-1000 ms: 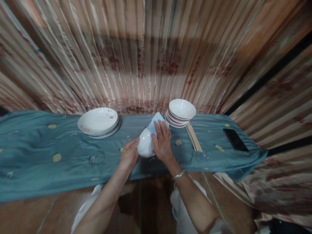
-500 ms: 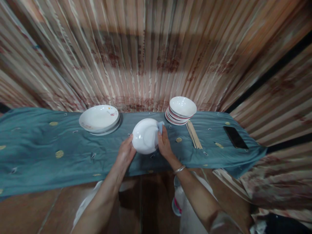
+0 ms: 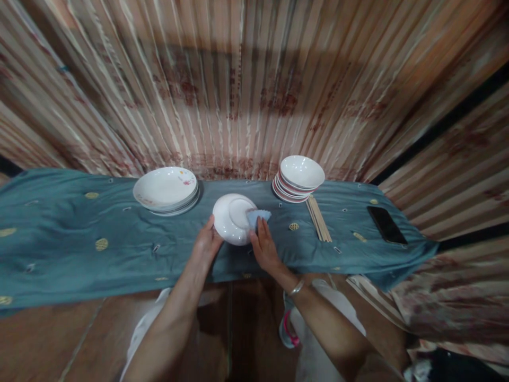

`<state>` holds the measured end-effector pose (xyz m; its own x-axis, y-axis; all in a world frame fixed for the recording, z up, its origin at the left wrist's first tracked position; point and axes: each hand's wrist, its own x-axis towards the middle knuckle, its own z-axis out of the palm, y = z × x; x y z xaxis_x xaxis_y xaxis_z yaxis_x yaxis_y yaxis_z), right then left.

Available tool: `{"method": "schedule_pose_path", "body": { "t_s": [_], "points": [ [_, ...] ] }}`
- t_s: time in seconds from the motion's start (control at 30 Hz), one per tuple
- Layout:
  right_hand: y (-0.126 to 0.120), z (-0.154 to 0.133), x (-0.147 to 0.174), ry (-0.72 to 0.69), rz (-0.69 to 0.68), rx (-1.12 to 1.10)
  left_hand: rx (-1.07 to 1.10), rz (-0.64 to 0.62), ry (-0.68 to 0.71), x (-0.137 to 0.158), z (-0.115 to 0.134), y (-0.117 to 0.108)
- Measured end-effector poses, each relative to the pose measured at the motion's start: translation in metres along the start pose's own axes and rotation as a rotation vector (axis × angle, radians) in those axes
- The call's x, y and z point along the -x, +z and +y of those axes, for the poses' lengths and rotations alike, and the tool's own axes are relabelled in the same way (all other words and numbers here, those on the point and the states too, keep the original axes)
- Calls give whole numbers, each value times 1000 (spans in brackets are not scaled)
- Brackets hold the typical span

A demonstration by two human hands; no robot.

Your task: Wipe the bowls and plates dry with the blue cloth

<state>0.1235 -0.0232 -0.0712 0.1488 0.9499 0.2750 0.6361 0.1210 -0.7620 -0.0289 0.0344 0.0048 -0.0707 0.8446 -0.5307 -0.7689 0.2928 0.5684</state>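
A white bowl (image 3: 230,228) is tipped so that its underside and foot ring face me, above the front part of the cloth-covered table. My left hand (image 3: 207,241) grips its left rim, the fingers partly hidden behind it. Against the bowl's right side, my right hand (image 3: 264,246) presses a light blue cloth (image 3: 258,217) with its fingers. A stack of white bowls with red bands (image 3: 298,178) stands behind and to the right. To the left lies a stack of white plates (image 3: 165,188) with a floral pattern.
Several wooden chopsticks (image 3: 319,220) lie beside the bowl stack. Farther right rests a black phone (image 3: 386,225). The green patterned tablecloth (image 3: 131,254) hangs over the front edge, and a pleated curtain (image 3: 254,90) rises behind the table.
The bowl has turned from showing a smooth side to showing its foot ring. My right hand has moved with the cloth from the right rim onto the underside.
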Motion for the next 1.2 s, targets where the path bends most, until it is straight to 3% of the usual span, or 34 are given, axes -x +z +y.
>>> {"method": "schedule_pose_path", "body": {
  "t_s": [0.27, 0.5, 0.73, 0.93, 1.2],
  "points": [
    [-3, -14, 40, -195, -84, 186, 44, 35, -36, 0, 2, 3],
    [-2, -21, 54, -343, -148, 302, 65, 25, -45, 2, 2, 6],
    [-6, -38, 44, -496, -213, 446, 42, -1, -55, -2, 0, 2],
    [-2, -46, 30, -630, -119, 543, -10, -48, -85, 0, -1, -6],
    [-4, -54, 4, -676, -17, 568, -67, -135, 69, 24, -2, 4]
  ]
}}
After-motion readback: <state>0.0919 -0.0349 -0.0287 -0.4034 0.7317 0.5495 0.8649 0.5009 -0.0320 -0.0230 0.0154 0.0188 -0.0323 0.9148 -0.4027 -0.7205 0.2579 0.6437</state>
